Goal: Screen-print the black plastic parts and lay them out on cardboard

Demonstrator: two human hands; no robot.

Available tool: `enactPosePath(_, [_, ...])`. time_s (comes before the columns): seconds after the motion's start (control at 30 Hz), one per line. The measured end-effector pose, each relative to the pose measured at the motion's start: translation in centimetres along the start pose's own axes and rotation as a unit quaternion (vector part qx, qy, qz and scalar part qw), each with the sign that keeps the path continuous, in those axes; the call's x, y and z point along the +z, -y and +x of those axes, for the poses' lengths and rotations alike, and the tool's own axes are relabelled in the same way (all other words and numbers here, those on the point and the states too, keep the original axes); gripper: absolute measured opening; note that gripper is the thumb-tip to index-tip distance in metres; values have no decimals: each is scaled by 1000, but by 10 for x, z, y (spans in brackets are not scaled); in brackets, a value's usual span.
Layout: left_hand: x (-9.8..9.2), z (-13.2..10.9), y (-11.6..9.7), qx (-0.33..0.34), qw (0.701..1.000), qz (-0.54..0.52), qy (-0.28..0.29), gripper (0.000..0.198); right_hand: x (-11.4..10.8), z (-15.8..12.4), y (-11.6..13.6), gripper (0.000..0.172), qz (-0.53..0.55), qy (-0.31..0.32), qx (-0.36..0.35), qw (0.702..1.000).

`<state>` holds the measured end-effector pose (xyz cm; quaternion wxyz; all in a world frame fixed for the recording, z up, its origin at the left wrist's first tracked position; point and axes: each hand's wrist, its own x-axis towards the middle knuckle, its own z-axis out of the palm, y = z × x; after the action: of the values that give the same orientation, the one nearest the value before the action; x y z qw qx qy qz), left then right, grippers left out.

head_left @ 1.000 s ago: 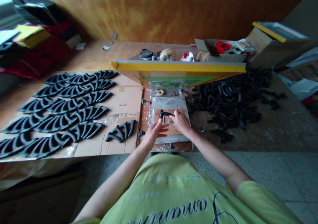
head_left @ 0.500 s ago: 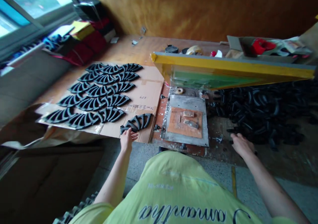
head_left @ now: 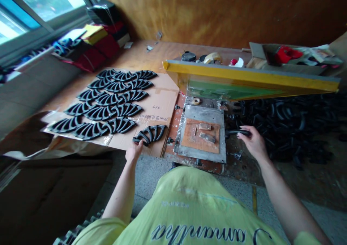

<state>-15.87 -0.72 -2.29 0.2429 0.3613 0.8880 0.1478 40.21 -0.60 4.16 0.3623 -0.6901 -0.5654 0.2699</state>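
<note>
My right hand (head_left: 254, 143) pinches one end of a black curved handle (head_left: 238, 132), held just right of the metal plate (head_left: 202, 110). On the cardboard, my left hand (head_left: 134, 151) has its fingers closed at the near end of another black handle (head_left: 141, 139), which lies against a short fanned row of the same pieces (head_left: 154, 132). Further left, several rows of black curved handles (head_left: 114, 107) are laid out side by side. A brown pad (head_left: 187, 142) with small blocks fixed on it sits on the metal plate.
A yellow-edged screen frame (head_left: 252, 74) stands tilted above the plate's far side. To the right lies a heap of loose black handles (head_left: 292, 129). An open carton (head_left: 257, 53) and a tape roll (head_left: 196, 101) are at the back. Boxes (head_left: 101, 44) stand by the window.
My right hand has moved left and away from me from the heap's edge, bringing a black handle. My left hand's fingers have closed at the end of the near row.
</note>
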Motion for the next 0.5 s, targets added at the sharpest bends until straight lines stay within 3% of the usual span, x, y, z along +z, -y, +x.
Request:
enactPosePath(0.1, [14, -32, -16, 88, 991, 64, -84, 53, 47, 3, 27, 35, 90, 25, -60, 994])
enactPosePath(0.2, [37, -59, -37, 192, 971, 119, -83, 60, 86, 2, 39, 26, 61, 49, -143, 987])
enactPosePath(0.33, [60, -63, -58, 140, 974, 159, -81, 66, 112, -1, 36, 28, -34, 68, -230, 970])
enactPosePath(0.5, [64, -53, -70, 98, 982, 139, -81, 62, 115, -2, 32, 32, -162, 51, -296, 940])
